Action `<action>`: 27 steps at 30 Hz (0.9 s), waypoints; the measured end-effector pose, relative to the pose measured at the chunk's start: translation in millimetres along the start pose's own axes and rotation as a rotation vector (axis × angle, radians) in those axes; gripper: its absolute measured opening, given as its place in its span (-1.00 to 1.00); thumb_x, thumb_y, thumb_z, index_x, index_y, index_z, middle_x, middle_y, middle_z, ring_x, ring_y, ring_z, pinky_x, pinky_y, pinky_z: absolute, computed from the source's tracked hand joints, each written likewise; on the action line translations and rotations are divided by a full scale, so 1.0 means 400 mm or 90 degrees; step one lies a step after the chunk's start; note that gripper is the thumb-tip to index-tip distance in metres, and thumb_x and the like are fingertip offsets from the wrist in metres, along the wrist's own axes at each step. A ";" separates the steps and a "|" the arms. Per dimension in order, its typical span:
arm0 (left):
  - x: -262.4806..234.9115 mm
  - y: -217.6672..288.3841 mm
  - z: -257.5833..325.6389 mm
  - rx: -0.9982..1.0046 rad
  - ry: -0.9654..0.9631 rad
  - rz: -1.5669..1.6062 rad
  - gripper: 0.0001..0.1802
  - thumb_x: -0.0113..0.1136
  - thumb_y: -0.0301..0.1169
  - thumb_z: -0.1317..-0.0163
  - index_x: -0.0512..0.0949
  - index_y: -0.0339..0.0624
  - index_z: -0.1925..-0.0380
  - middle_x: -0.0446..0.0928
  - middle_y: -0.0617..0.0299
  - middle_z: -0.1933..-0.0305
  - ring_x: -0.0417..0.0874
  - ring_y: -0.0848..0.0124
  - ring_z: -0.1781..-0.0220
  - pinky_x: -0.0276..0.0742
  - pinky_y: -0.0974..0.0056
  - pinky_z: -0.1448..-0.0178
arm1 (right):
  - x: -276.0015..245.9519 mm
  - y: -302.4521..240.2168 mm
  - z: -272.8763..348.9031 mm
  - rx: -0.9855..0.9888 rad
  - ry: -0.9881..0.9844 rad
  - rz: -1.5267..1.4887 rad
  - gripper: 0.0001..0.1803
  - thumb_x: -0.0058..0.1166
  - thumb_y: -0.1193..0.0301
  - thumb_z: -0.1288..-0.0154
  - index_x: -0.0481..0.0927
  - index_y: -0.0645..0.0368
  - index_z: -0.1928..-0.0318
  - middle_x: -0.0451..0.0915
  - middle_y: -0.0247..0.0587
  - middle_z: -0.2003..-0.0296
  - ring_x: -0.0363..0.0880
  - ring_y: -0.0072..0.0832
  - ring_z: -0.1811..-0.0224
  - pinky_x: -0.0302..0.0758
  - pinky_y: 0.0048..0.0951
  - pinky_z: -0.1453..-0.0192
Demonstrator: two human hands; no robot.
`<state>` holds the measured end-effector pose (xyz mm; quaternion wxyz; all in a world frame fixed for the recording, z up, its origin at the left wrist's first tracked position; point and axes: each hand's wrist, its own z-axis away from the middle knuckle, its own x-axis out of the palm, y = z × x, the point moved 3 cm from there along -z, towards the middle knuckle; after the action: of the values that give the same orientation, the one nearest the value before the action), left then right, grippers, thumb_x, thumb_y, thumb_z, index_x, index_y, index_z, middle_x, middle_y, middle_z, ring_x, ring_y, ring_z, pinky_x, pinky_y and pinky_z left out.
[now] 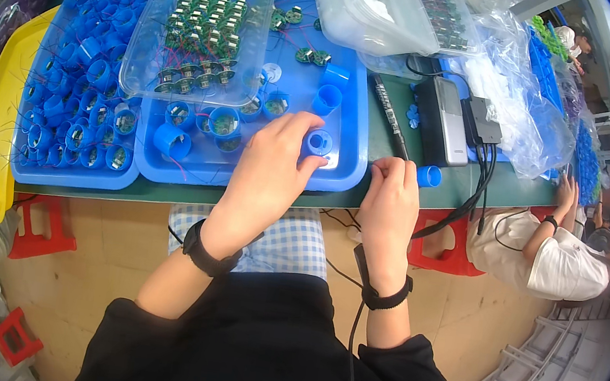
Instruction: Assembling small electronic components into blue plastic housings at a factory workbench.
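Left hand (266,161): thumb and forefinger parted to cup width, apparently gripping an upright blue cup (318,144) within the blue tray (354,124); palm downward.
Right hand (394,200): fingertips drawn together; contents hidden.
Loose cup (428,177): just beside; a stray right knuckle could roll it away.
Clear tub (256,38): beyond, bearing circuit boards (208,20).

A black short-sleeved top (275,356) shows above blue-and-white gingham bottoms (278,245), with black wrist straps (387,301); a black cable (353,366) overlies the top.
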<state>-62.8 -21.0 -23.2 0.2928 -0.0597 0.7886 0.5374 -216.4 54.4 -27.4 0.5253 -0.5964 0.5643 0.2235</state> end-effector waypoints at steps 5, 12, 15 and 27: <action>0.000 -0.006 0.002 -0.003 0.010 0.032 -0.56 0.36 -0.51 0.02 0.48 -0.30 0.09 0.61 0.00 0.14 0.65 0.17 0.10 0.55 0.21 -0.01 | 0.009 0.005 -0.003 -0.008 -0.015 0.026 -0.89 0.03 0.57 -0.25 0.41 0.28 0.24 0.43 -0.05 0.30 0.48 -0.09 0.27 0.44 -0.21 0.23; 0.005 0.000 0.001 0.004 -0.010 0.073 -0.59 0.29 -0.56 -0.01 0.42 -0.32 0.10 0.57 -0.08 0.13 0.59 -0.01 0.05 0.51 0.09 0.01 | -0.072 -0.064 -0.071 -0.089 -0.046 -0.114 -0.89 0.03 0.59 -0.21 0.42 0.27 0.25 0.42 -0.06 0.31 0.49 -0.09 0.29 0.42 -0.23 0.25; 0.003 -0.012 0.005 0.012 0.007 0.061 -0.60 0.27 -0.58 0.00 0.42 -0.31 0.12 0.57 -0.09 0.14 0.59 -0.02 0.06 0.51 0.07 0.02 | -0.046 -0.133 -0.089 -0.214 -0.115 -0.134 -0.88 0.08 0.58 -0.17 0.42 0.24 0.30 0.40 -0.11 0.38 0.48 -0.14 0.30 0.42 -0.24 0.26; 0.002 -0.006 0.004 -0.008 0.015 0.056 -0.63 0.25 -0.60 0.03 0.39 -0.28 0.18 0.56 -0.11 0.22 0.59 -0.07 0.14 0.51 0.02 0.12 | -0.012 -0.147 -0.102 -0.236 -0.167 -0.052 -0.90 0.05 0.59 -0.11 0.43 0.25 0.33 0.43 -0.15 0.39 0.52 -0.23 0.30 0.47 -0.29 0.26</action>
<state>-61.9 -20.4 -25.9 0.2592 -0.0334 0.7907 0.5536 -177.7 9.5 12.9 0.4844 -0.6706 0.4160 0.3776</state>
